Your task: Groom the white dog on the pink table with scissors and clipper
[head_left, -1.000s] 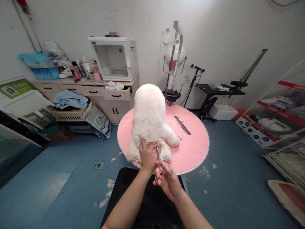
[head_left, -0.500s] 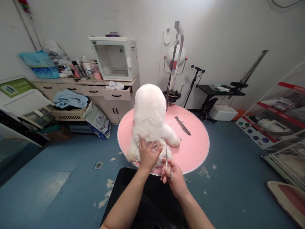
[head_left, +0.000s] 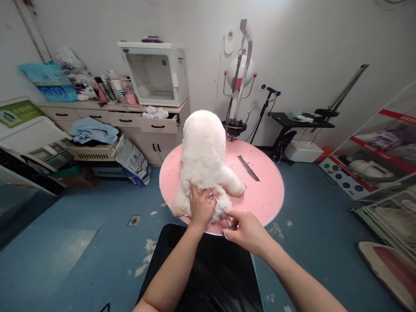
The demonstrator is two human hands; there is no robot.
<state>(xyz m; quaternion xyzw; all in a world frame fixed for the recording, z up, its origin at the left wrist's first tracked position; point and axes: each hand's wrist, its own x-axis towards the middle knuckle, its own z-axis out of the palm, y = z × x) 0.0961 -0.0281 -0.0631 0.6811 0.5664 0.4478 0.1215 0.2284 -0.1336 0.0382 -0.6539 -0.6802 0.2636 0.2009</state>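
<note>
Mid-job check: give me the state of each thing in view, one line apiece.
Dog, on the pink table.
Left hand, on the dog; whether it grips is unclear.
Right hand, closed on the scissors.
Scissors, tips at the dog; blade gap too small to tell.
Comb, lying flat on the table.
Drawer, pulled partly open.
Cupboard doors, shut.
Blue cloth, crumpled.

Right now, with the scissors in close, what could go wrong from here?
The scissors in the right hand have their tips close to the fingers of the left hand, so a slip might nick them. If the white animal shifted, the blades at its fur could catch skin. The comb lies on the pink table near its outstretched leg and might get knocked.
</note>
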